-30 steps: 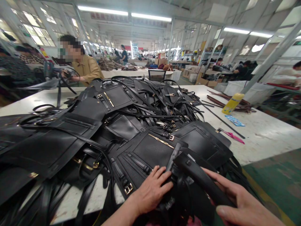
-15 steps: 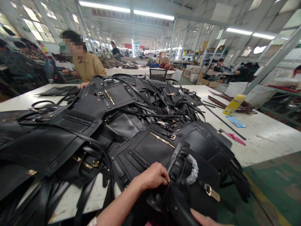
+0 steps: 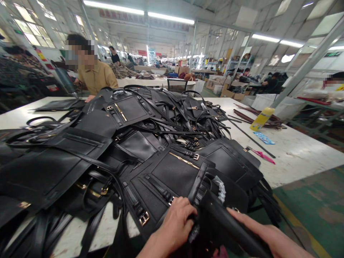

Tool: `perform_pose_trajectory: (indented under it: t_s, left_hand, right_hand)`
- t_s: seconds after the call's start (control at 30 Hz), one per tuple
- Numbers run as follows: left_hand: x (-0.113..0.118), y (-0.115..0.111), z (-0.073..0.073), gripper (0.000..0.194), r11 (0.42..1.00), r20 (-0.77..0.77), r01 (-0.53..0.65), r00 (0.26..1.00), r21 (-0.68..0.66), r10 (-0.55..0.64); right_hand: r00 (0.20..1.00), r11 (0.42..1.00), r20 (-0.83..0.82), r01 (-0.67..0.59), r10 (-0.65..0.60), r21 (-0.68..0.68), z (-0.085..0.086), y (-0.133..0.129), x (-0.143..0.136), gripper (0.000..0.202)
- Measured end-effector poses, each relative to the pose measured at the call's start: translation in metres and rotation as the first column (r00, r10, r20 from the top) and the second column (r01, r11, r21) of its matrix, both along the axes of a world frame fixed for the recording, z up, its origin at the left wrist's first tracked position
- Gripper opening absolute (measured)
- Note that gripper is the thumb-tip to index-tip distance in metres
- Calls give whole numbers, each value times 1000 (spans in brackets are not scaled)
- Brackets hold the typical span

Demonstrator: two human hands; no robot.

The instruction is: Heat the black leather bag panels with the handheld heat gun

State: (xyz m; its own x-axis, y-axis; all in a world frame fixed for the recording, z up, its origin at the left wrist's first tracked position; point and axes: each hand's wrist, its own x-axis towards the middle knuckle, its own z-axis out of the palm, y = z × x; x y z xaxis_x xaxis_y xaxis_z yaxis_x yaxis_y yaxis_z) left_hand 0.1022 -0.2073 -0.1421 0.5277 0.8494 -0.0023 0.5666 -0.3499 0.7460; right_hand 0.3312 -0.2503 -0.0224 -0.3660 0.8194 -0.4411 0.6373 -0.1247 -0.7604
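Observation:
Closed at the near edge of the pile, my left hand grips part of a black leather bag; its fingertips are partly hidden. My right hand is at the lower right, holding the bag's dark edge with the fingers beneath out of sight. Just beyond my left hand lies a black leather panel with a gold zipper and buckles. A handle wrapped in white plastic shows between the bag and the pile.
Black bags and straps are heaped over the white table. At the right lie a yellow bottle, a blue card, a pink-handled tool and brown straps. A person in tan stands across the table.
My left hand has moved slightly right and down. My right hand has risen further into view, and the held bag is lifted and turned. The whole view has shifted slightly.

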Motion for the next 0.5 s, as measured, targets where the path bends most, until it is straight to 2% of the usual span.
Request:
perform_pose_trajectory:
  t_s: [0.13, 0.27, 0.33, 0.43, 0.5]
  left_hand:
    - [4, -22, 2, 43, 996, -60, -53, 996, 78, 58]
    - [18, -30, 0, 41, 992, -29, -87, 995, 92, 90]
    - [35, -35, -8, 47, 974, 7, -205, 979, 101, 205]
    - [62, -44, -29, 26, 910, 60, -378, 926, 173, 373]
    - [75, -48, -43, 23, 887, 104, -391, 920, 245, 377]
  right_hand:
    - [988, 992, 135, 62, -77, 113, 4, 4, 8, 71]
    - [985, 991, 158, 43, -63, 127, 13, 10, -10, 71]
    - [987, 995, 154, 39, -53, 92, 17, 14, -20, 71]
    - [984, 999, 175, 40, -45, 34, 19, 19, -24, 73]
    - [973, 1000, 230, 26, -25, -2, 19, 20, -18, 74]
